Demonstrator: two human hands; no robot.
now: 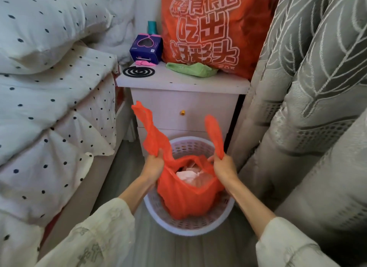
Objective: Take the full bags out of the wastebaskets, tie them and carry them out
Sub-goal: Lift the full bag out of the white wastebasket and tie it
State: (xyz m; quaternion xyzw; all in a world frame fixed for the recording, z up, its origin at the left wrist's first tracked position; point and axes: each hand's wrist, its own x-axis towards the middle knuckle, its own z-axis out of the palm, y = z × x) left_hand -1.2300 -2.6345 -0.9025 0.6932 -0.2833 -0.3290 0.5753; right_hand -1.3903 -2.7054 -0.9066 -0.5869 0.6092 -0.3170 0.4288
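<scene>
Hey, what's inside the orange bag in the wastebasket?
Crumpled white and pale pink paper or tissue shows through the open mouth of the orange bag. Anything beneath it is hidden by the bag's opaque sides.

Hands (188,165) gripping orange bag (186,201) handles

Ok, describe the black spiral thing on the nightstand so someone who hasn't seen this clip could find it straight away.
Start at the white nightstand between the polka-dot bedding and the grey curtain. On its top, at the front corner nearest the bed, lies the black spiral coil, flat on the surface. It is the only black, flat, ring-patterned item there; the purple box behind it and the green cloth beside it are coloured.
</scene>
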